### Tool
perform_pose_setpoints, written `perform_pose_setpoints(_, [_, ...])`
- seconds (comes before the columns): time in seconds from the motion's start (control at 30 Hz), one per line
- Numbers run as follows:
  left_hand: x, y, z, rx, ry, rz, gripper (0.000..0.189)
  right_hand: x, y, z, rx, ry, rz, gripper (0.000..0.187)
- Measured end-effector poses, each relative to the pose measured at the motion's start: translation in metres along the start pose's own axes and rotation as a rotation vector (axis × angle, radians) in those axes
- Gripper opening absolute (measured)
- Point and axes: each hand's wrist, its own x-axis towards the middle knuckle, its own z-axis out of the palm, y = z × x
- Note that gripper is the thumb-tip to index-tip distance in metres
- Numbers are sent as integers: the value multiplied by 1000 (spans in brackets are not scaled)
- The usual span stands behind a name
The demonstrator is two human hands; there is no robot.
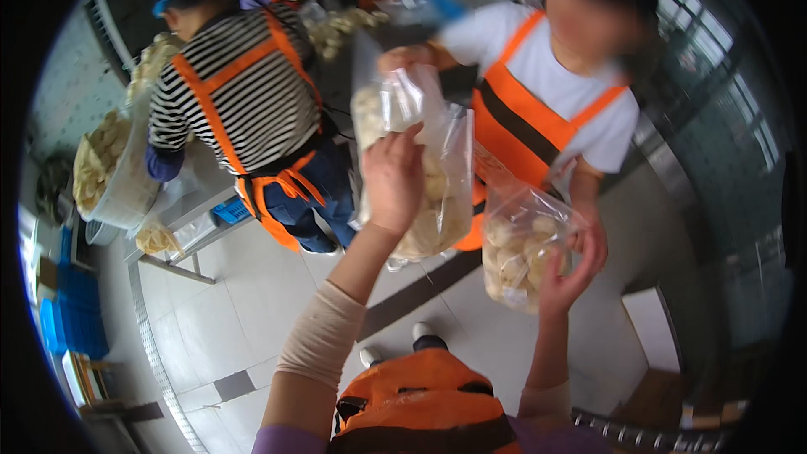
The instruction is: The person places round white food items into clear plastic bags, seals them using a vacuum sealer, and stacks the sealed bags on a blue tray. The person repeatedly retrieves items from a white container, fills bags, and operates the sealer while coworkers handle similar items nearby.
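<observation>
Across from me, a co-worker in a white shirt and orange apron (523, 113) holds up clear plastic bags of pale, rounded food pieces. My left hand (394, 180) is at the larger bag (441, 208), fingers bent against its upper part; the co-worker's hand (406, 58) is at the top of the plastic. Lower right hangs a smaller bag (514, 252) with a small white label. My right hand (570, 274) curves around its right side, thumb and fingers apart, beside the co-worker's other hand (586, 227). How firmly it grips is unclear.
A person in a striped shirt (246, 88) leans over a metal table (195, 195) at left, near a translucent tub (129, 183) of pale pieces. Further workers stand at the back. Blue crates (74, 328) line the left; a white board (652, 328) stands at right.
</observation>
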Motion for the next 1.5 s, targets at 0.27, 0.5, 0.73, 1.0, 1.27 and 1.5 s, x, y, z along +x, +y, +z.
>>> perform_pose_setpoints(0.27, [-93, 28, -119, -718, 80, -566, 15, -28, -77, -12, 88, -477, -204, 64])
perform_pose_setpoints(0.5, [-164, 67, -245, -239, -222, -480, 60, -19, -158, 129, 594, -814, 13, 64])
perform_pose_setpoints(0.73, [-293, 29, -269, -50, 44, -218, 15, -104, -241, 162, 1184, -986, -86, 38])
perform_pose_setpoints(1.0, [-327, -12, -372, -710, 327, -899, 18, -194, -353, 121, 1302, -763, 679, 7])
perform_pose_setpoints(1.27, [-334, -56, -599, -843, 445, -965, 30, -251, -479, 68, 954, -656, 6, 10])
perform_pose_setpoints(1.5, [-432, -70, -766, -770, 610, -778, 34, -296, -645, 84, 1567, -1369, -51, 13])
